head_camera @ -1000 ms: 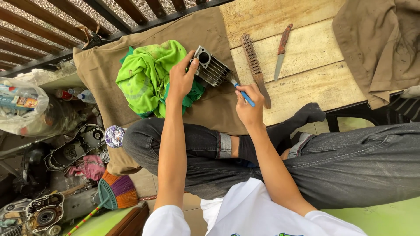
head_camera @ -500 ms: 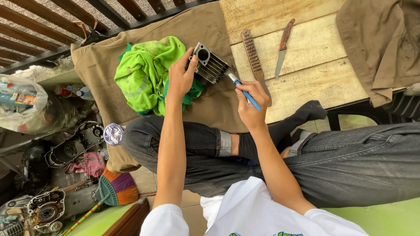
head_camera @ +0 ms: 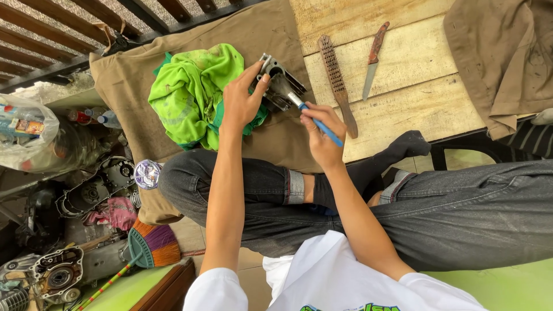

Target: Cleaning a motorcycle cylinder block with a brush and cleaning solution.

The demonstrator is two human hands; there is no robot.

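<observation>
My left hand grips a grey finned metal engine cylinder and holds it tilted on a brown cloth. My right hand holds a blue-handled paintbrush; its bristles rest against the cylinder's top opening. A crumpled bright green rag lies just left of the cylinder, partly under my left hand. I sit with legs crossed in dark jeans, a black sock near the bench edge.
A wire brush and a rusty-handled knife lie on the wooden bench. Another brown cloth covers the right end. Engine cases, a plastic bag and a colourful broom sit on the floor at left.
My right hand has brought the paintbrush up from beside the cylinder onto its top opening. My left hand has kept hold of the cylinder and tilted it slightly.
</observation>
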